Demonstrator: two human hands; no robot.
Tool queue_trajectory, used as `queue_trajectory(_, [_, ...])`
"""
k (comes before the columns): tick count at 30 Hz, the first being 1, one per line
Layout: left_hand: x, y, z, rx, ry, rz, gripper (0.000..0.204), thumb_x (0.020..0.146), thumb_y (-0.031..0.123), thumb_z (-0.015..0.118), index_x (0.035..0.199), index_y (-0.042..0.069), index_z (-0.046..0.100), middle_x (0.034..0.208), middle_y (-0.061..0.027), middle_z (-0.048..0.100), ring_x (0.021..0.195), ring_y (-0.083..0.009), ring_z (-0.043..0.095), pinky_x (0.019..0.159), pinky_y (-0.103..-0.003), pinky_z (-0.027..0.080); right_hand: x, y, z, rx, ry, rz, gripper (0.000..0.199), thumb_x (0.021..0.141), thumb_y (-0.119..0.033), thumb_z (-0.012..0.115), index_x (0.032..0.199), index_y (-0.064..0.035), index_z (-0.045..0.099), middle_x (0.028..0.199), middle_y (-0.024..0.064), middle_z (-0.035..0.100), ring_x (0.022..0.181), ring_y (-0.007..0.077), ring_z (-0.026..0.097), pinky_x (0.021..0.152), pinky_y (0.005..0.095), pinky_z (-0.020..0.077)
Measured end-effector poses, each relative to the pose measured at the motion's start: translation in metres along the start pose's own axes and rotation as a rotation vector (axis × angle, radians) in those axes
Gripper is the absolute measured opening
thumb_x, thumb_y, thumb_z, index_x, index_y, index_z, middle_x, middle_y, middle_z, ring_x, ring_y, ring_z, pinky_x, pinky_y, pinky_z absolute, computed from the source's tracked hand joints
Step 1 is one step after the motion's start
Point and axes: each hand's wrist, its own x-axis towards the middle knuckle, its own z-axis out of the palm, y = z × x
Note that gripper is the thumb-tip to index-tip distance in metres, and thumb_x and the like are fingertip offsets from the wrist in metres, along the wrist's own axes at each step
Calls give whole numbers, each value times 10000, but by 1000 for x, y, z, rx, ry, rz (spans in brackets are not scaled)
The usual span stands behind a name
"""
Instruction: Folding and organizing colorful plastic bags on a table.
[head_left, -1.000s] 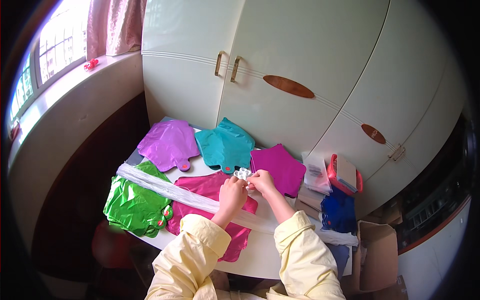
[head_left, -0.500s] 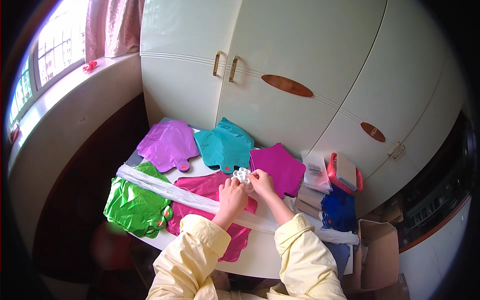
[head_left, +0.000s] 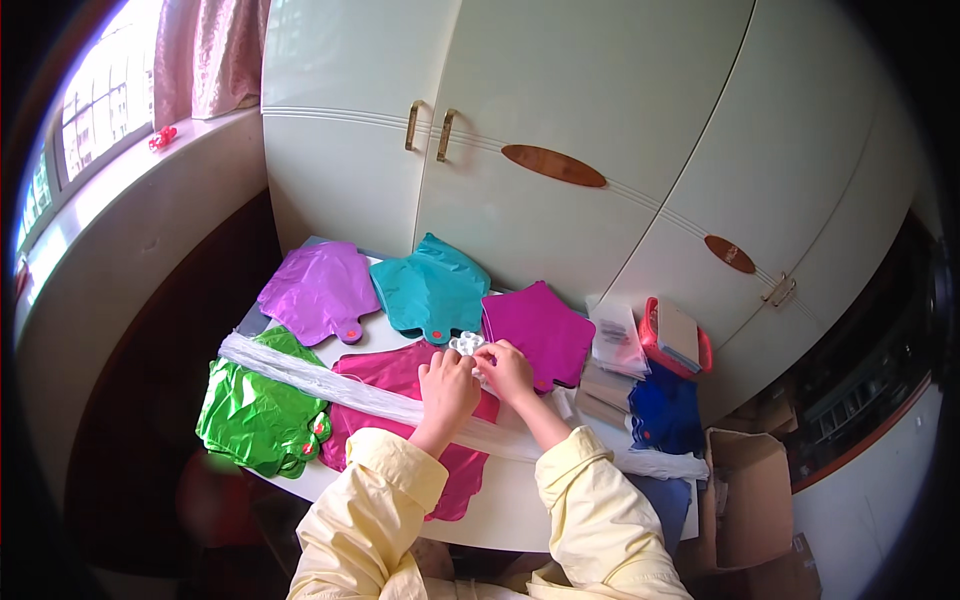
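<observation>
Hands barely shifting since earlier. Left hand (head_left: 447,385) and right hand (head_left: 507,368) are pinching a small clear plastic piece (head_left: 466,344) over the white table (head_left: 520,500), near the pink foil balloon (head_left: 400,375), below the cream wardrobe (head_left: 560,120).

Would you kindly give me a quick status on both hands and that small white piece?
Left hand and right hand together, pinching small white piece. Over pink foil balloon and long white strip. Nothing blocking.
</observation>
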Motion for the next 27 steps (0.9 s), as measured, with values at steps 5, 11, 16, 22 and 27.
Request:
queue_trajectory(5, [2, 2, -5, -28, 1, -4, 97, 659, 123, 597, 754, 110, 612, 795, -25, 568, 790, -207, 536, 650, -377, 364, 0, -4, -37, 137, 36, -58, 142, 766, -221, 655, 823, -92, 669, 809, 88, 605, 709, 244, 608, 628, 353, 482])
queue_trajectory(11, [-3, 3, 1, -39, -63, 47, 73, 683, 139, 590, 747, 111, 612, 737, -22, 595, 740, -210, 575, 634, -385, 381, -55, 0, -84, -4, -456, -233, 128, 766, -160, 644, 848, -69, 680, 780, 89, 616, 700, 226, 602, 638, 318, 478])
queue_trajectory(16, [-4, 6, 4, -86, -158, 31, 71, 695, 129, 605, 762, 113, 624, 735, -23, 602, 773, -221, 588, 654, -382, 392, -91, 10, -72, 45, -385, -148, 140, 755, -180, 644, 830, -66, 675, 796, 102, 609, 707, 263, 610, 668, 359, 486])
queue_trajectory(22, [-6, 11, 5, -117, -183, 61, 78, 696, 130, 605, 770, 109, 621, 732, -31, 599, 762, -233, 588, 654, -380, 393, -100, 17, -54, 66, -255, -222, 102, 757, -162, 653, 810, -76, 670, 795, 96, 602, 708, 281, 607, 647, 362, 496])
queue_trajectory(27, [-4, 17, -4, -150, -246, 132, 85, 692, 128, 608, 764, 87, 626, 715, -41, 602, 733, -240, 594, 641, -376, 417, -99, 21, -54, 160, -209, -196, 79, 752, -115, 645, 811, -64, 659, 795, 98, 613, 717, 285, 610, 644, 356, 495])
